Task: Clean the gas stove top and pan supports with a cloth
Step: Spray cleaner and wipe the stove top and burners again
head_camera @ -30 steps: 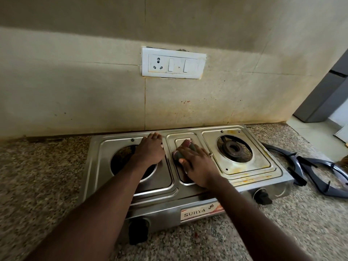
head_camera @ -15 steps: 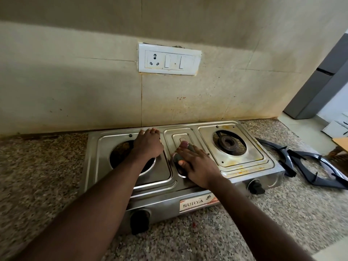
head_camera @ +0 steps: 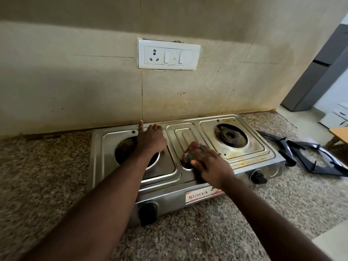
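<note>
Head view: the right hand (head_camera: pixel 211 166) grips a wadded dark cloth (head_camera: pixel 188 157) on the middle strip of the stove top (head_camera: pixel 183 136), whose long axis runs up the frame. The stained right burner (head_camera: pixel 230 137) lies just to its right. The left hand (head_camera: pixel 150 140) rests beside, holding nothing.

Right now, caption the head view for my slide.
Right hand presses a dark cloth on the gas stove, left hand rests there too, pan supports lie aside.

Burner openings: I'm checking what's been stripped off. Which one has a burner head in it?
The right opening, nearest the black pan supports; the left one, under the left hand, shows none in its visible part.
</note>
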